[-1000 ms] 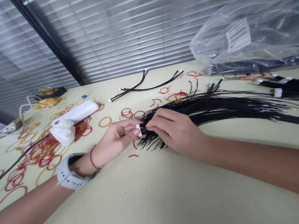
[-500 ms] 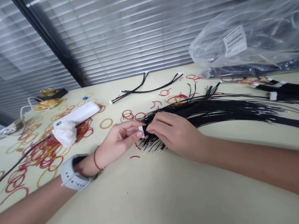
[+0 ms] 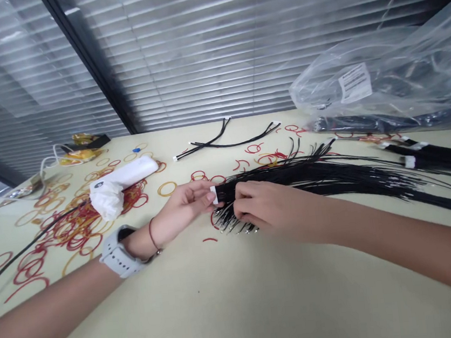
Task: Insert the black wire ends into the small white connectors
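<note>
My left hand (image 3: 194,200) pinches a small white connector housing (image 3: 214,194) between thumb and fingers. Black wires run from the housing toward my right hand (image 3: 264,205), whose fingers are curled closed around them; the fingertips are partly hidden. Beneath and behind both hands lies a long loose bundle of black wires (image 3: 352,173). Small metal tips (image 3: 238,227) on several wire ends stick out below my right hand.
Red and yellow rubber bands (image 3: 81,229) are scattered at left, around a white roll-like object with a crumpled end (image 3: 136,171). Black cables with white connectors (image 3: 214,143) lie at the back. A clear plastic bag (image 3: 402,78) and tied cable bundles (image 3: 443,152) sit at right.
My right hand has drawn back slightly to the right from the white connector housing, showing more of the wires between. My left hand still holds the housing. The view has tilted slightly upward.
</note>
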`<move>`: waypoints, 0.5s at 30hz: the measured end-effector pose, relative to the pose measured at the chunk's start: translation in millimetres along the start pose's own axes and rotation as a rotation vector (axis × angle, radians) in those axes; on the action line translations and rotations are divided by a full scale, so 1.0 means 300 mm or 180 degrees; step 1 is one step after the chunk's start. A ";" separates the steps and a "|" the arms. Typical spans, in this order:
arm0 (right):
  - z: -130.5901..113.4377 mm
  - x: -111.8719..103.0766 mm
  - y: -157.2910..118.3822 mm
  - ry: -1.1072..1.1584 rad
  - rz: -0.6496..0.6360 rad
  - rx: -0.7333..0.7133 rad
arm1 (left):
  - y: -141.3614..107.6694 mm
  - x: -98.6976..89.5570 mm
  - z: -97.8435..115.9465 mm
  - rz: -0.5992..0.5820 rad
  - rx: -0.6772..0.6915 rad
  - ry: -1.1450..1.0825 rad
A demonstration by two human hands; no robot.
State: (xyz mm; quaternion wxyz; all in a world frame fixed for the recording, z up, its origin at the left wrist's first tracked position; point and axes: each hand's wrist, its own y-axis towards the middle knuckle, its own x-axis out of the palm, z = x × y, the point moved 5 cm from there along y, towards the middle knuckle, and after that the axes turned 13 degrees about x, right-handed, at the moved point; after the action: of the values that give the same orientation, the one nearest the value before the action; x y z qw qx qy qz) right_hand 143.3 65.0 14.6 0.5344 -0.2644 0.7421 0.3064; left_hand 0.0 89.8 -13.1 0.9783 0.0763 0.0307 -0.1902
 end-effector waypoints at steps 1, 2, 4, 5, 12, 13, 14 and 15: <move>0.000 0.009 -0.001 -0.0087 -0.0033 -0.0014 | -0.001 -0.001 -0.001 0.0009 -0.0031 0.0011; 0.000 0.015 -0.001 -0.0148 -0.0042 -0.0034 | -0.001 -0.002 -0.003 0.0024 -0.0059 0.0028; 0.002 0.019 0.002 -0.0173 0.0040 -0.0027 | -0.002 -0.006 -0.005 0.0068 -0.0077 0.0036; 0.005 0.017 0.005 -0.0123 0.0153 0.0019 | -0.002 -0.006 -0.004 0.0079 -0.0057 0.0030; 0.046 0.029 0.012 0.0269 0.1169 0.0630 | 0.003 0.000 0.003 0.0091 0.0077 0.0108; 0.047 0.035 0.011 0.0229 0.1228 0.0619 | 0.003 0.001 0.004 0.0107 0.0092 0.0114; 0.047 0.039 0.010 0.0189 0.1284 0.0621 | 0.003 0.001 0.005 0.0119 0.0100 0.0117; 0.048 0.041 0.008 0.0153 0.1331 0.0628 | 0.003 0.002 0.006 0.0124 0.0095 0.0121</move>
State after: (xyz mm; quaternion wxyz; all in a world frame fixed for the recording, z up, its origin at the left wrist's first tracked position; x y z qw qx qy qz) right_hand 147.2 76.6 -0.1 0.4646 -0.0586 0.8196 0.3301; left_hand 0.9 90.2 -11.3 0.9798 0.0950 0.0449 -0.1701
